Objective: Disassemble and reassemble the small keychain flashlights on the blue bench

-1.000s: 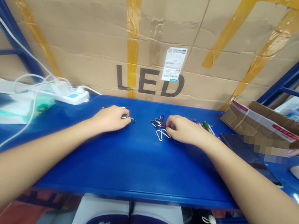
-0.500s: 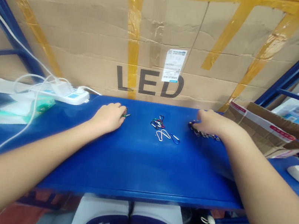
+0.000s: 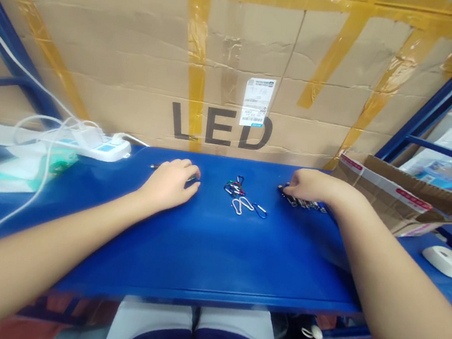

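My left hand (image 3: 171, 183) rests knuckles-up on the blue table (image 3: 206, 246), fingers curled over a small metal item with a green tip that barely shows. A small heap of coloured and silver carabiner clips (image 3: 243, 196) lies between my hands. My right hand (image 3: 311, 184) reaches to the back right and its curled fingers sit on a row of small dark pen-like items (image 3: 303, 202), pinching at their left end.
A large cardboard box marked LED (image 3: 226, 79) stands along the back. A white power strip (image 3: 94, 144) with cables lies at the left, an open carton (image 3: 400, 195) and a white oval object (image 3: 448, 261) at the right. Blue shelf posts frame both sides.
My right hand left the carabiner heap and moved right to the row of small dark items. My left hand stayed over its small item, shifting slightly.
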`<state>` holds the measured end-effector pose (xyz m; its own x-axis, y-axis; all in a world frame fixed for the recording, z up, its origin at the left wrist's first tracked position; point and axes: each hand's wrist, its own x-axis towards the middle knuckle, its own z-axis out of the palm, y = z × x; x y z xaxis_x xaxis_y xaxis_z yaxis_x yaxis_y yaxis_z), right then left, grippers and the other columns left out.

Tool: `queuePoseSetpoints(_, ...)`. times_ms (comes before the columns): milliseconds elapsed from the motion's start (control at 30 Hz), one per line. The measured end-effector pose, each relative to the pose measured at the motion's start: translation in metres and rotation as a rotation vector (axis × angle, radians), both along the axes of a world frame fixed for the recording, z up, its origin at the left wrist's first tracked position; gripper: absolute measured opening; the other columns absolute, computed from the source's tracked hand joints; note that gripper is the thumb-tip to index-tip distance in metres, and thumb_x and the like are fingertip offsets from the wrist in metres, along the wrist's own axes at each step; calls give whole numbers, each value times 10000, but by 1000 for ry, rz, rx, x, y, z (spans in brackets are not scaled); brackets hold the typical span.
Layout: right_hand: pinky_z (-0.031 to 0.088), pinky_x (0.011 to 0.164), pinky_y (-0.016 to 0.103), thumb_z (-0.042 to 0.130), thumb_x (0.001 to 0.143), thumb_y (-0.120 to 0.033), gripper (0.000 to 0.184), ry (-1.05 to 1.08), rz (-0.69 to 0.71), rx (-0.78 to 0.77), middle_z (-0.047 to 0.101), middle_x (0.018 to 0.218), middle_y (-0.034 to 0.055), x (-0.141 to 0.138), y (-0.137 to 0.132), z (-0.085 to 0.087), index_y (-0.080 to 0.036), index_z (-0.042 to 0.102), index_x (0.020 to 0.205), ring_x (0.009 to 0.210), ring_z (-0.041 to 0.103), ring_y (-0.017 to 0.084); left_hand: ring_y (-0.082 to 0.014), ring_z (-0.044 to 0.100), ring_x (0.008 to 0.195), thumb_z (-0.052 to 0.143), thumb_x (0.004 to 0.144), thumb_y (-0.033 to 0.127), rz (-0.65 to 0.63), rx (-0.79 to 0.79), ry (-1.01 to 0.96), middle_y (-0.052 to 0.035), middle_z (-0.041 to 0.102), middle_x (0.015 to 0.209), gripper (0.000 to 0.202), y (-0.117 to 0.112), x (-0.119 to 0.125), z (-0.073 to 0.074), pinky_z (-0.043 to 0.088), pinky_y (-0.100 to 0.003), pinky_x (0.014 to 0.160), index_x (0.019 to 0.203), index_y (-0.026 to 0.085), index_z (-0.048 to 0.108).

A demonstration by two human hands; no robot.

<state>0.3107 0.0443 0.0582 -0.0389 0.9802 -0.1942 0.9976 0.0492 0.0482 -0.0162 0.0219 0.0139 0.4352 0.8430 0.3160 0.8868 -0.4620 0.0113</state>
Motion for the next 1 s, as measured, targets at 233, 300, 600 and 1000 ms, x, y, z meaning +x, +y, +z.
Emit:
queuePoseSetpoints(233,399,544,299,562,865,-289,229,-70,164,34,726,806,147,-20,-10,-6,-162,659,701,653,642,219,-210,621,851,525,889,317,-180,-121,-265,-65,680,941,213,-1,7,-8,497,-356,816,926,186,689)
queuePoseSetpoints(300,408,581,292,560,880,-286,190,50,261,136,730,847,128,-31,-15,-10,-167,665,775,690,645,214,-196,612,829,524,909,347,-211,-124,-336,-69,675,975,249,-3,10,-10,504,-353,810,997,180,685)
queuePoseSetpoints(600,446,741,268,588,922,-292,122,604,634,321,723,957,43,-85,-41,-39,-201,656,967,834,641,172,-249,618,1141,521,958,451,-410,-199,-355,-98,662,1284,432,-17,22,-10,473,-377,1008,1308,214,610)
queuePoseSetpoints(1000,467,884,330,600,912,-291,128,478,563,389,592,999,85,-73,-13,-62,-179,657,931,967,588,215,-191,654,879,406,980,314,-228,-355,-639,-49,703,959,138,-7,17,-15,501,-361,862,1011,213,495)
